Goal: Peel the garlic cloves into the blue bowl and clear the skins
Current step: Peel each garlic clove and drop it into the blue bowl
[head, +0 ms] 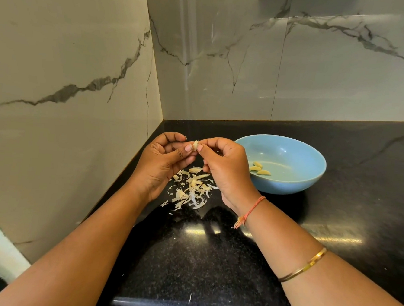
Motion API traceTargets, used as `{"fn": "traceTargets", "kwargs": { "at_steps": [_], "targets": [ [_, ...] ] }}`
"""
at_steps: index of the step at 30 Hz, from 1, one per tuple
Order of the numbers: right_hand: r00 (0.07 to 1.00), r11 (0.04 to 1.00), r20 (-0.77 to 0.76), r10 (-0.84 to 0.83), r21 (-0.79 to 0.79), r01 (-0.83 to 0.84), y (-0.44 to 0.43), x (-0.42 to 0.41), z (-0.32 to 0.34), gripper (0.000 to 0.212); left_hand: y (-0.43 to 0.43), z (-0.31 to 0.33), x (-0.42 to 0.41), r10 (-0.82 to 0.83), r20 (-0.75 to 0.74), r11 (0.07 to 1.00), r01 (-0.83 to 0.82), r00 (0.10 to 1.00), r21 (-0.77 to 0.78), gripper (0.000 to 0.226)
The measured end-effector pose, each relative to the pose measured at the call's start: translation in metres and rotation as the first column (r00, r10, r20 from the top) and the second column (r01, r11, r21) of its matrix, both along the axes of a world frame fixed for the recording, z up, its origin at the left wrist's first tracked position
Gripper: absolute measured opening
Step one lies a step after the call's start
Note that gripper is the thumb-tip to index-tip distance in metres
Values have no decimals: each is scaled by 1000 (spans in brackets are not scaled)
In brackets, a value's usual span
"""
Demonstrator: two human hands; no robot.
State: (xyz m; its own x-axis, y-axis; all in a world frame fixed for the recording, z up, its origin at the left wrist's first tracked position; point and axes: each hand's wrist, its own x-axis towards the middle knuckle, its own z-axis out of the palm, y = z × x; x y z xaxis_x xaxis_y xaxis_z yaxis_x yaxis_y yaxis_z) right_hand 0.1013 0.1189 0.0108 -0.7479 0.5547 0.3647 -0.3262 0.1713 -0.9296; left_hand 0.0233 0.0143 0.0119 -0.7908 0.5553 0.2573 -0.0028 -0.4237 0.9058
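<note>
A small pale garlic clove (195, 144) is held up between both hands above the black counter. My left hand (164, 162) pinches it from the left with thumb and fingers. My right hand (224, 169) pinches it from the right, fingers curled. Below the hands lies a pile of papery garlic skins (192, 190) on the counter. The blue bowl (290, 184) stands just right of my right hand, with three peeled cloves (259, 169) inside.
The black speckled counter (335, 223) runs into a corner of marble-look walls (81, 71) at left and back. One stray skin sliver (189, 298) lies near the counter's front edge.
</note>
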Motion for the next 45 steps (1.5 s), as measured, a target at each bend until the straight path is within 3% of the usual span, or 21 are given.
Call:
{"fn": "traceTargets", "kwargs": {
  "at_steps": [6, 14, 22, 35, 45],
  "targets": [
    [1000, 999, 16, -27, 38, 26, 0, -1, -1, 9, 0, 1, 1, -13, 17, 1000, 13, 1000, -5, 24],
    [996, 975, -4, -92, 201, 91, 0, -4, -4, 9, 2, 1, 0, -49, 72, 999, 50, 996, -14, 24],
    [977, 875, -125, -175, 435, 213, -2, -5, -7, 6, 0, -1, -3, -29, 98, 1000, 29, 995, 7, 34],
    [981, 869, -107, -163, 454, 194, -1, -6, -8, 5, -1, -3, -3, -49, 89, 995, 57, 995, -87, 33],
    [995, 819, 11, -101, 569, 76, -3, -3, -8, 3, -2, -3, -10, -83, 221, 996, 71, 972, 60, 24]
  ]
}}
